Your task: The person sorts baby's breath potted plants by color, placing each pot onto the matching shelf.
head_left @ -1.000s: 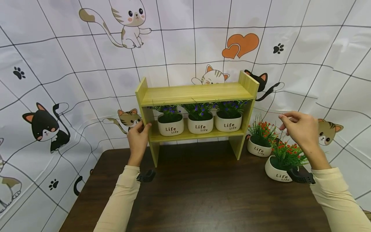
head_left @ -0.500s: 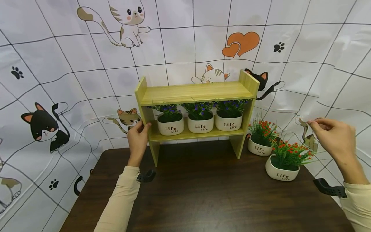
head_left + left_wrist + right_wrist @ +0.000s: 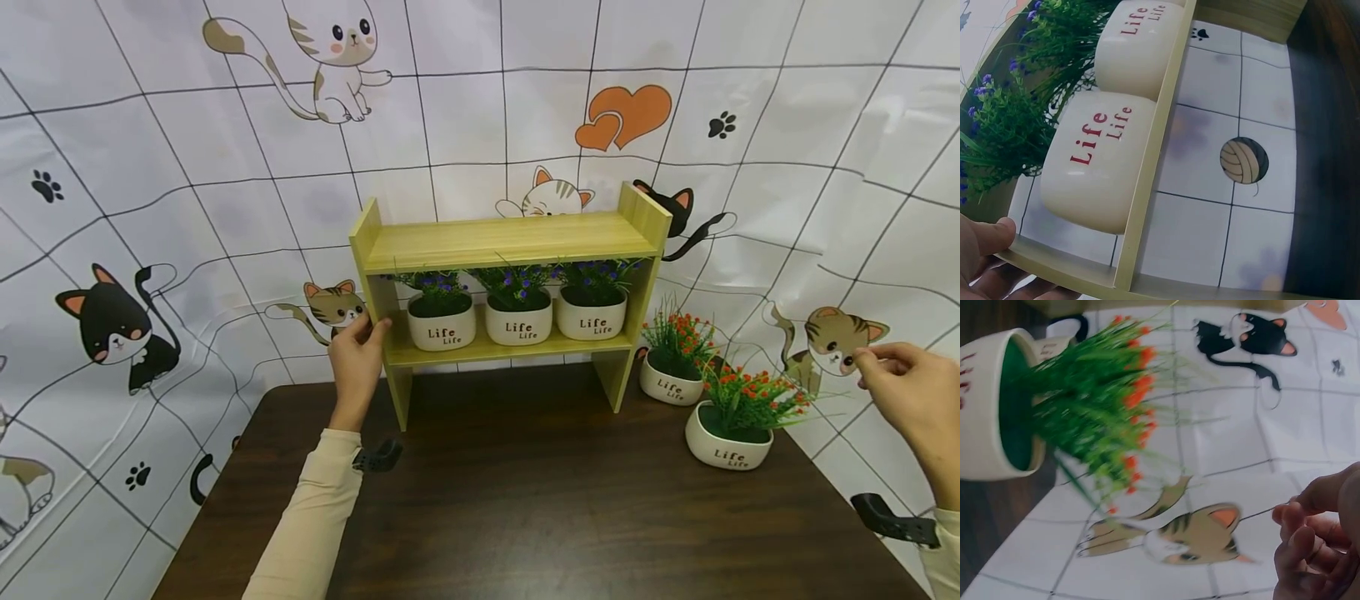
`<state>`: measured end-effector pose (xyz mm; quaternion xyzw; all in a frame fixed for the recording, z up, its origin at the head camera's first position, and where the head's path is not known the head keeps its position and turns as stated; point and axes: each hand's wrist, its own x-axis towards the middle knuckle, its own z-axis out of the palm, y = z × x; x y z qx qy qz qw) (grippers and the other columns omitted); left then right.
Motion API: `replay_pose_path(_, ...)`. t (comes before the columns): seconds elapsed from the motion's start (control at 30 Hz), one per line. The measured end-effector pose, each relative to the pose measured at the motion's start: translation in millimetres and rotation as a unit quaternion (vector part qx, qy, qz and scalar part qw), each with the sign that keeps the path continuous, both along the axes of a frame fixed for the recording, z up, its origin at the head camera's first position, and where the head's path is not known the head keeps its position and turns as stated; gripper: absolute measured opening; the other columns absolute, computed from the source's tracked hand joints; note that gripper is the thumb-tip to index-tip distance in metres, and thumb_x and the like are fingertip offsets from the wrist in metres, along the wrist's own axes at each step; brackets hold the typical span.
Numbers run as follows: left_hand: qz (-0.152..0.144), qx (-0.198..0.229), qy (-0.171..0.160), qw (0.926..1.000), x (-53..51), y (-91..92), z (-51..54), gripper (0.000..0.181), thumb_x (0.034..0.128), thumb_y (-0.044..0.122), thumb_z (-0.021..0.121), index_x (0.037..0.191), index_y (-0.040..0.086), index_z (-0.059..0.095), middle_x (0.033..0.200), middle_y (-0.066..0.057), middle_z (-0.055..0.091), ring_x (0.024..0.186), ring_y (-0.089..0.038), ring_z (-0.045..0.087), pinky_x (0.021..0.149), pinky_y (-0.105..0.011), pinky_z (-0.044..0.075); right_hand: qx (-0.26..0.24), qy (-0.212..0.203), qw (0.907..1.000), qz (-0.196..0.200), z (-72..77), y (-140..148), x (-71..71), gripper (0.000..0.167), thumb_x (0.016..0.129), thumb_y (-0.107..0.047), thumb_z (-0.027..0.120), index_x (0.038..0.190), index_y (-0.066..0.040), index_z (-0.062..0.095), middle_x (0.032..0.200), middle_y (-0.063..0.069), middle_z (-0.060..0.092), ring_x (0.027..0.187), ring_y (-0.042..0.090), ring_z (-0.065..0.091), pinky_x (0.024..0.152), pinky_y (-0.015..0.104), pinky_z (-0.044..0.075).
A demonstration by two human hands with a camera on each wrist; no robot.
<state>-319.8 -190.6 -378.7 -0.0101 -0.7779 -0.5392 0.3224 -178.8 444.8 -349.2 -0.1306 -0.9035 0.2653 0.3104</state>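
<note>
My left hand [image 3: 356, 363] grips the left side panel of a small light-wood shelf [image 3: 510, 242]; in the left wrist view the thumb [image 3: 999, 236] lies on the inside of the panel and the fingers are behind it. On its middle board stand three white "Life" pots with purple flowers, the left [image 3: 441, 330], middle [image 3: 519, 325] and right [image 3: 592, 318]. My right hand [image 3: 911, 387] hangs in the air at the far right, fingers loosely curled, holding nothing. The red-flowered pot [image 3: 727, 442] is the thing nearest it, apart from the hand.
Another red-flowered pot [image 3: 671, 383] stands behind the front one, beside the shelf's right side. All rest on a dark wooden table [image 3: 555, 517]. A white sheet [image 3: 465, 108] with printed cats and grid lines hangs behind, close to the shelf's back.
My right hand has moved from above the front red-flowered pot to the right, then lower, away from the pots. The left hand, shelf and pots have stayed in place.
</note>
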Motion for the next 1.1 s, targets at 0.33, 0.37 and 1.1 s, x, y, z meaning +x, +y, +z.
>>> replay_pose_path(0.33, -0.001, 0.005, -0.006, 1.0000, 0.0, -1.3, -3.5, 0.034, 0.1034, 0.017, 0.072, 0.135, 0.003, 0.074, 0.121, -0.022, 0.078, 0.109, -0.035, 0.077, 0.077, -0.009, 0.050, -0.039, -0.039, 0.9984, -0.003, -45.9, 22.3, 7.0, 0.038, 0.102, -0.011, 0.042, 0.119, 0.018, 0.061, 0.061, -0.023, 0.054, 0.045, -0.007, 0.048, 0.043, 0.019, 0.041)
replay_pose_path(0.37, -0.002, 0.007, -0.006, 1.0000, -0.1, -1.4, -3.6, 0.034, 0.1035, 0.017, 0.072, 0.135, 0.004, 0.073, 0.122, -0.022, 0.078, 0.110, -0.035, 0.077, 0.076, -0.007, 0.048, -0.027, -0.049, 0.9984, 0.001, -52.1, 24.5, 7.0, 0.038, 0.104, -0.011, 0.042, 0.119, 0.018, 0.060, 0.061, -0.015, 0.059, 0.045, -0.006, 0.049, 0.043, 0.020, 0.042)
replay_pose_path(1.1, 0.006, 0.004, 0.007, 1.0000, 0.9, 0.2, -0.5, 0.031, 0.1018, 0.015, 0.074, 0.130, 0.002, 0.076, 0.117, -0.022, 0.079, 0.106, -0.035, 0.077, 0.072, -0.001, 0.043, -0.095, -0.222, 0.9432, 0.229, -152.6, 17.9, -13.6, 0.081, 0.102, -0.025, 0.072, 0.157, 0.014, 0.026, 0.152, 0.050, 0.037, 0.119, 0.006, 0.065, 0.100, 0.024, 0.051)
